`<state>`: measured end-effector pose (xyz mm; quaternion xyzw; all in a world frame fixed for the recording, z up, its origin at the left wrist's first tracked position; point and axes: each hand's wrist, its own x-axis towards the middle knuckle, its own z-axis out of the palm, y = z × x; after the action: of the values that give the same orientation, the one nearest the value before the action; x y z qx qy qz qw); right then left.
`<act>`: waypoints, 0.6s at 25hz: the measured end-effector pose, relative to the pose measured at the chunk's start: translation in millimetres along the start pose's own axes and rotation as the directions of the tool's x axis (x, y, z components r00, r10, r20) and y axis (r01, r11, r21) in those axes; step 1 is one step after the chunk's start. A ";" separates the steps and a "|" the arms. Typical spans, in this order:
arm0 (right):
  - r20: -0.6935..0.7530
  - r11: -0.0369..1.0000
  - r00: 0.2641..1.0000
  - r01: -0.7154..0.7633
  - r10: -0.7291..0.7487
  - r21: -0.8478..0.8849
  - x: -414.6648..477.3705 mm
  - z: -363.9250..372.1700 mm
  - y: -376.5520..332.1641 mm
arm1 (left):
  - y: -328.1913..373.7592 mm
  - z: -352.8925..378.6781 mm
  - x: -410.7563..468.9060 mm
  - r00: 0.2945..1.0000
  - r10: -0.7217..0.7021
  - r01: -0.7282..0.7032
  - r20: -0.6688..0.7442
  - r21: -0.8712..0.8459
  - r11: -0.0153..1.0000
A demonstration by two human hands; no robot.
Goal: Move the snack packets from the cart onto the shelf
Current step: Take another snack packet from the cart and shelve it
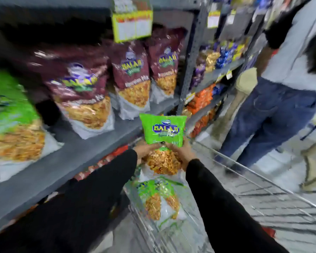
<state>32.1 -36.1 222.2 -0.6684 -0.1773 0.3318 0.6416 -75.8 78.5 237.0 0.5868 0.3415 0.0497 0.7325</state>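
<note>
Both hands are on one green snack packet (163,136) right now, holding it upright above the cart (254,196), just out from the front edge of the grey shelf (91,152). The left hand (147,149) grips the lower left side and the right hand (183,152) clamps the lower right, fingers wrapped around the middle where the green print meets the clear window showing the fried mix. Another green packet (160,203) lies in the cart below. Up on the shelf there are maroon packets (131,77) standing in a row and a green one (11,115) at the far left, pretty blurry. My guess is these bags are light, puffy and a bit slick, and the stuff inside will crush if squeezed hard, so holding by the sides near the bottom seems smart. It should stand fine on its flat base.
</note>
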 end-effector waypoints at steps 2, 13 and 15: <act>0.122 0.994 0.986 0.112 -0.111 0.002 -10.5 51.1 -46.6 | 34.0 -39.7 -42.3 0.982 0.148 -0.148 -0.120 0.006 0.989; 0.663 0.953 0.713 0.304 -0.226 -0.002 -129.5 366.1 -114.8 | 44.0 -258.7 -304.1 0.470 0.325 -0.372 -0.821 0.150 0.916; 0.730 0.963 0.662 0.269 -0.171 -0.018 -160.6 403.3 -105.4 | 18.8 -291.9 -334.0 0.398 0.243 -0.274 -0.884 0.138 0.952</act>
<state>-333.8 168.0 377.3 -0.4959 -0.5146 0.4758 0.5127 -487.2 167.1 378.6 0.5064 0.5794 0.4687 0.4338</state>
